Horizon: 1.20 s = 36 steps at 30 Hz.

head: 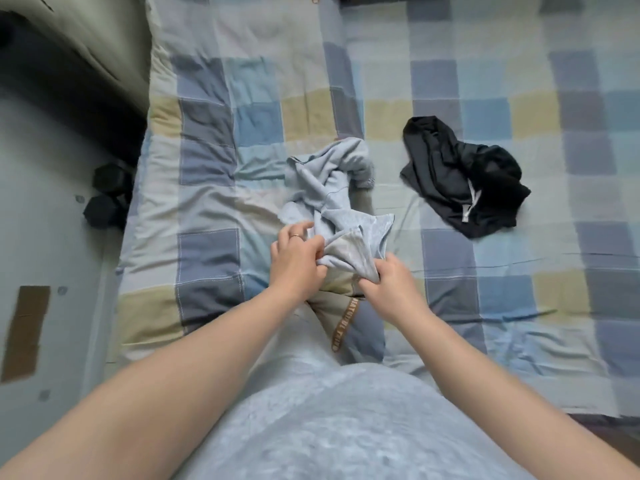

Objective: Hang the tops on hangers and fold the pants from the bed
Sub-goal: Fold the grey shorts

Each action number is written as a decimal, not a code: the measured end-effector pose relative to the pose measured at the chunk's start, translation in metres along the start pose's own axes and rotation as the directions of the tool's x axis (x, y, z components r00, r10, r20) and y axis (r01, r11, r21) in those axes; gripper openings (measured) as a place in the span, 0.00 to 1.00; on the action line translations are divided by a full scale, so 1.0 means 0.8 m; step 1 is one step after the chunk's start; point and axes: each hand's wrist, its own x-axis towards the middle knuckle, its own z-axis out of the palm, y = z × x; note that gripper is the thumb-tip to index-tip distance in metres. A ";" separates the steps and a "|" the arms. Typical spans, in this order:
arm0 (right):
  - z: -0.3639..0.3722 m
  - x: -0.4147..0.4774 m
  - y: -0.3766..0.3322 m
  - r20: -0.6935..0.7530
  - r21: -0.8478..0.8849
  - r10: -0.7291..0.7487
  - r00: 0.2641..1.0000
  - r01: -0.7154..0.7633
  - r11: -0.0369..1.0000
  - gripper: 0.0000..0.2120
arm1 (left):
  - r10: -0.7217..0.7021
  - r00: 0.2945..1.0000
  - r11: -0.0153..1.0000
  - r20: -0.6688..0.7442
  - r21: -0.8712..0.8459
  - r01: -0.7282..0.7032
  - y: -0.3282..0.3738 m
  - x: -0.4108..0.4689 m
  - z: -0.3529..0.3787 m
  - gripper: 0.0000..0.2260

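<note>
Both hands grip grey garment [332,192]; long axis runs away.

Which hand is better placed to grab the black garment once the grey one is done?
Right. The black garment lies on the bed to the right of the grey garment, nearer the right hand; the left hand would have to cross over. Both grip the grey one now.

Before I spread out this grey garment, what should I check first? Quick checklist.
1. Left hand grips the grey garment: ok.
2. Right hand grips the same garment: ok.
3. Garment untangled: not ok, bunched.
4. Top or pants: cannot tell.
5. Black garment lies apart from it: ok.
6. Beige garment under the hands clear of the grip: cannot tell.
</note>
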 end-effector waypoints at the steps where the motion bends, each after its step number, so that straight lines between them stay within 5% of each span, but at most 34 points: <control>1: -0.013 -0.030 0.011 -0.039 -0.007 -0.022 0.999 0.021 1.000 0.08 | 0.032 0.999 0.999 -0.023 0.003 -0.032 0.022 -0.024 -0.006 0.09; 6: -0.087 -0.146 0.043 -0.305 -0.018 -0.210 0.929 0.215 0.976 0.08 | 0.079 0.994 0.987 -0.070 -0.138 -0.088 0.124 -0.120 -0.027 0.17; 11: -0.159 -0.224 0.046 -0.297 0.069 -0.274 0.915 0.307 0.949 0.04 | 0.012 0.998 0.916 -0.059 -0.400 -0.035 0.188 -0.193 -0.056 0.09; 17: -0.208 -0.283 0.028 -0.311 0.248 -0.349 0.884 0.430 0.868 0.12 | -0.032 0.999 0.839 -0.008 -0.543 0.022 0.228 -0.241 -0.104 0.19; 20: -0.222 -0.301 0.007 -0.371 0.311 -0.422 0.827 0.539 0.782 0.08 | 0.019 1.000 0.774 -0.005 -0.633 -0.018 0.236 -0.255 -0.135 0.06; 24: -0.229 -0.319 -0.030 -0.448 0.374 -0.465 0.763 0.633 0.678 0.04 | 0.112 0.985 0.702 -0.131 -0.692 -0.171 0.239 -0.277 -0.194 0.11; 27: -0.229 -0.325 -0.053 -0.421 0.397 -0.497 0.759 0.647 0.651 0.08 | 0.133 0.956 0.694 -0.260 -0.665 -0.277 0.233 -0.288 -0.240 0.13; 31: -0.221 -0.322 -0.071 -0.337 0.256 -0.523 0.783 0.611 0.749 0.12 | 0.151 0.919 0.660 -0.363 -0.655 -0.367 0.216 -0.302 -0.290 0.17; 36: -0.172 -0.302 -0.080 -0.289 0.325 -0.362 0.886 0.446 0.834 0.15 | 0.101 0.900 0.620 -0.425 -0.680 -0.391 0.167 -0.314 -0.344 0.13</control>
